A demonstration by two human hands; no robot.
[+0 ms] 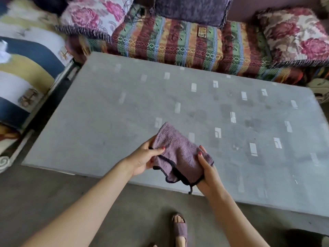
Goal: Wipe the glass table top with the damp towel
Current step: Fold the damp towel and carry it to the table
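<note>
While held up above the near edge of the desk (110, 111), purple towel (179, 154) gripped at both sides, folded and hanging, dark-edged hem lowest with a short thread dangling from it. Left hand (144, 159) clamped on the towel's left side, thumb pressed across the front of the cloth, fingers tucked behind. Right hand (207, 170) closed on the towel's right edge, thumb on top, palm underneath the fold. Cannot tell whether the cloth touches the glass; seems lifted clear of it. Glass top grey, dull, dotted with small pale rectangular reflections and several darker smudges toward the right half. Beyond the far edge, sofa covered in a striped woven throw (174, 43), with a small phone-like object (202, 32) lying on the throw. Floral cushion (96, 15) at the far left of the sofa, purple cushion (192, 9) in the middle, second floral cushion (295, 34) at the far right. Patterned rug (26, 68) in blue, yellow and white off to the left of the desk. Below the arms, on the grey floor (53, 189), one foot in a purple slipper (180, 229), just beside the desk's near edge.
</note>
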